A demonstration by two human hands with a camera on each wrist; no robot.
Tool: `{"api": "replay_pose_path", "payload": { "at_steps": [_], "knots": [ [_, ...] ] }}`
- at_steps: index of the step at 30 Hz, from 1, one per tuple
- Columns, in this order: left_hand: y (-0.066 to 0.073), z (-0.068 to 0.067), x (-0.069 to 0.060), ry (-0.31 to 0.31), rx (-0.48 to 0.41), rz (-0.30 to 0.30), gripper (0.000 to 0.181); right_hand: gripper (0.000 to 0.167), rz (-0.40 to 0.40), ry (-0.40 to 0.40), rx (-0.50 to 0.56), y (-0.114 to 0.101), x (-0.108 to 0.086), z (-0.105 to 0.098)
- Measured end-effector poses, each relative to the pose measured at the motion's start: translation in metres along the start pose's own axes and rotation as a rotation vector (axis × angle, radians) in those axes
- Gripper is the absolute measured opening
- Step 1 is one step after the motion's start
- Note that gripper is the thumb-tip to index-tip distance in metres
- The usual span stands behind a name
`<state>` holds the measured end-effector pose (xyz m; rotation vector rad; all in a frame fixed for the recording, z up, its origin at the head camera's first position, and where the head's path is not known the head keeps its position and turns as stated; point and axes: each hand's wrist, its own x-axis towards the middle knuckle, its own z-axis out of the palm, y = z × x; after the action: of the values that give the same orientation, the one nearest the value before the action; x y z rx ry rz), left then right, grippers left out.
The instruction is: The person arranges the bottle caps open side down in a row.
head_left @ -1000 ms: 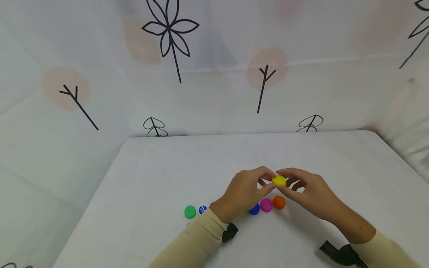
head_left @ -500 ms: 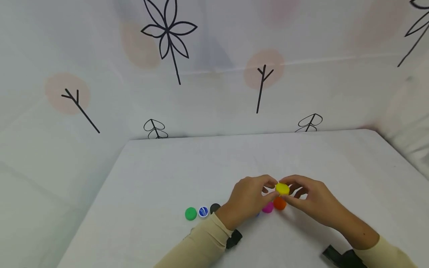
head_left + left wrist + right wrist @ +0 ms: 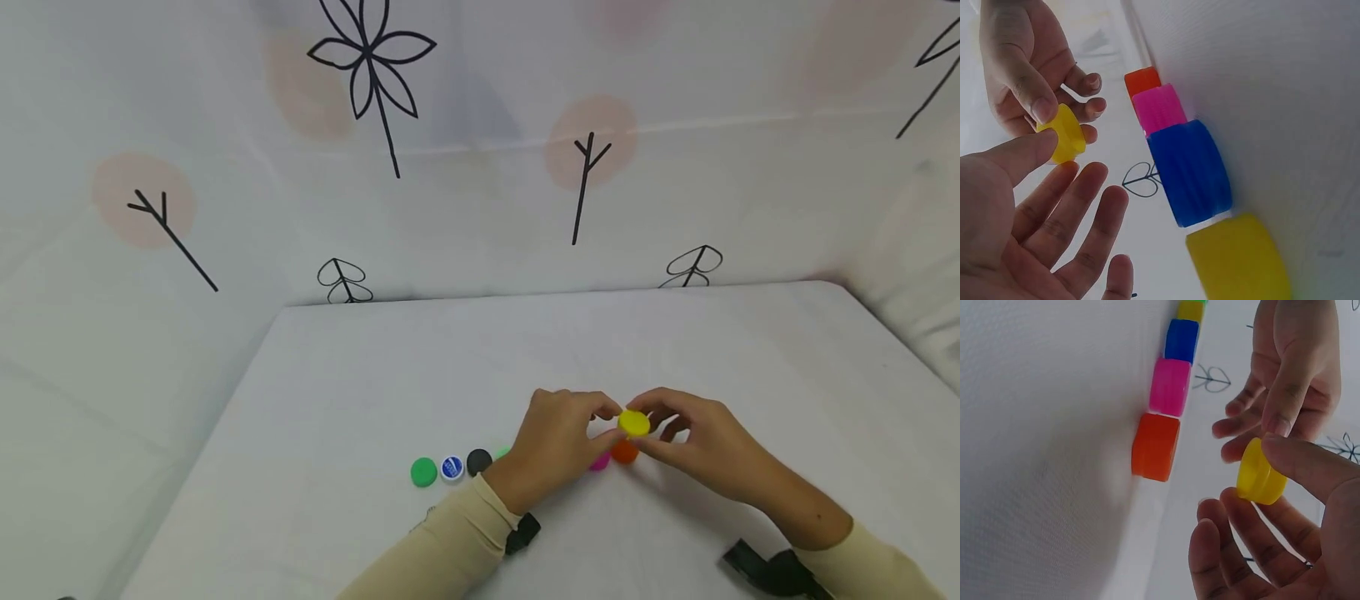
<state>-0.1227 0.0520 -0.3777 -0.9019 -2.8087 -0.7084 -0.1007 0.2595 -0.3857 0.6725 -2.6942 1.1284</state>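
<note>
A yellow bottle cap (image 3: 634,422) is held in the air between both hands, over the right end of a row of caps. My left hand (image 3: 558,433) pinches its left side between thumb and fingertips. From the other side my right hand (image 3: 705,446) pinches it too, its thumb (image 3: 1304,459) on the cap. Just below sit an orange cap (image 3: 1157,447) and a pink cap (image 3: 1170,387). Beyond them come a blue cap (image 3: 1190,172) and another yellow cap (image 3: 1241,259), both hidden behind the left hand in the head view.
The row runs left with a light green cap (image 3: 503,452), partly covered, a black cap (image 3: 479,462), a blue-and-white printed cap (image 3: 452,468) and a green cap (image 3: 423,472). All lie on a white-covered table (image 3: 337,375). A patterned cloth (image 3: 480,208) hangs behind.
Both hands have moved slightly right and toward the person with the yellow cap, which now overlaps the orange cap in view. The black cap has come out from behind the left arm.
</note>
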Motion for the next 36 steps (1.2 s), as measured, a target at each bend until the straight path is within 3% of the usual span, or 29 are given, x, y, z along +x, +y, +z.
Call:
{"api": "replay_pose_path", "payload": {
  "at_steps": [13,21,27,36],
  "knots": [
    [0.006,0.004,0.004,-0.071,0.009,0.051,0.025,0.034,0.057,-0.112,-0.032,0.003,0.002,-0.015],
    [0.008,0.003,0.004,-0.191,0.027,0.067,0.039,0.033,0.067,-0.130,-0.045,0.007,0.003,-0.020],
    [0.005,0.001,0.002,-0.181,0.031,0.114,0.040,0.032,0.059,-0.131,-0.032,0.013,0.005,-0.021],
    [0.007,0.000,0.000,-0.206,0.049,0.156,0.036,0.030,0.122,-0.185,0.017,0.015,0.003,-0.019]
  ]
}}
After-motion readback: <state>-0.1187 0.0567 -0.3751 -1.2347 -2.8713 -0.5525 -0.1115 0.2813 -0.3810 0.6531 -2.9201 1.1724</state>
